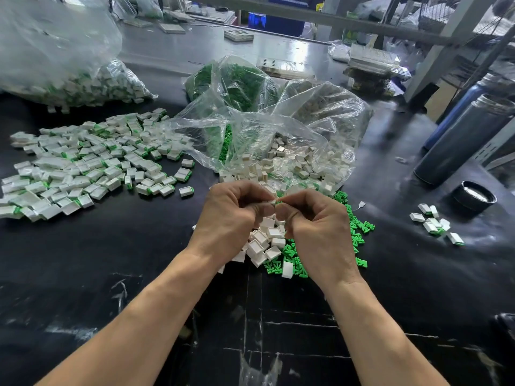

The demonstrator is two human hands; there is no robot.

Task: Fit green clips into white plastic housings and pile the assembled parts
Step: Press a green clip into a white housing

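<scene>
In the head view, a white housing (pixel 271 202) is pinched in the curled fingers of the left hand (pixel 232 215), while a green clip (pixel 279 202) is pinched by the right hand (pixel 315 218) and pressed against its end, so the fitting step is judged to be in hand. Both are held just above the loose heap (pixel 269 243) of housings and clips. Next, the clip would need to be pushed fully home and the part dropped on the pile (pixel 83 165) well left of the heap.

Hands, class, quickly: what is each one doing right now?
Left hand: fingers curled, pinching a white housing.
Right hand: fingers curled, pinching a green clip against that housing.
</scene>
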